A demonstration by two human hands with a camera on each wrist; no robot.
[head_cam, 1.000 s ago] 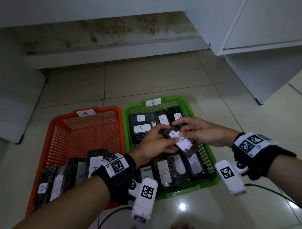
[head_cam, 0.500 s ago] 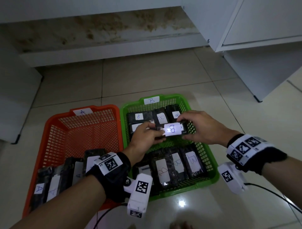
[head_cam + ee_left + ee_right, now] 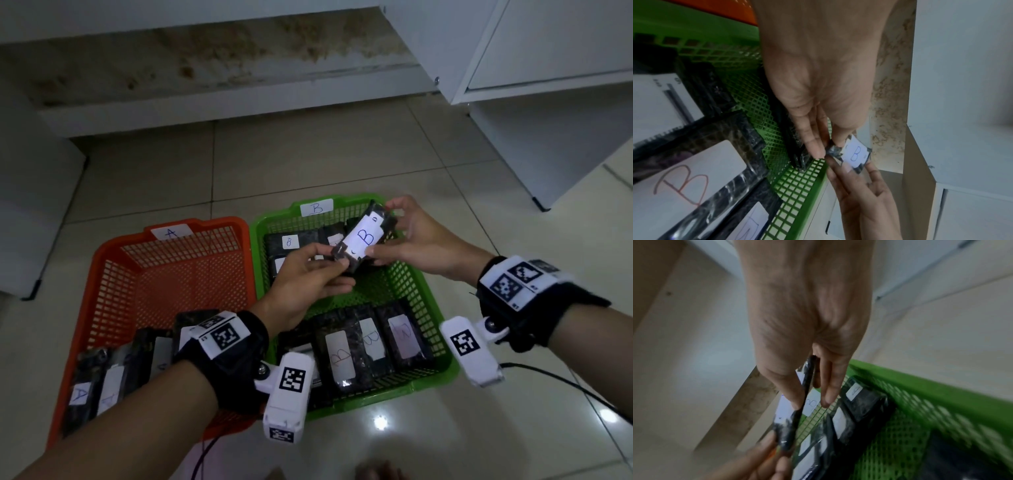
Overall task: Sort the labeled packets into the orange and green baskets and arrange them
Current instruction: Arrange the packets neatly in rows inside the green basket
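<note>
Head view: left hand [image 3: 308, 274] and right hand [image 3: 416, 236] fingers pinch a dark plastic packet with white "B" label [image 3: 364, 238]; beneath them, green mesh plastic basket [image 3: 442, 359], orange mesh plastic basket [image 3: 113, 260] alongside.

I've got two baskets side by side on the floor [image 3: 308, 144]: A basket [image 3: 178, 270] left, B basket [image 3: 421, 308] right, touching. A packets [image 3: 113, 380] sit in the A basket's near end. B packets lie in near row [image 3: 370, 342] & far row [image 3: 291, 241]. One packet [image 3: 363, 236] sits above the far row, between both hands. Cabinets [image 3: 548, 51] behind, right.
</note>
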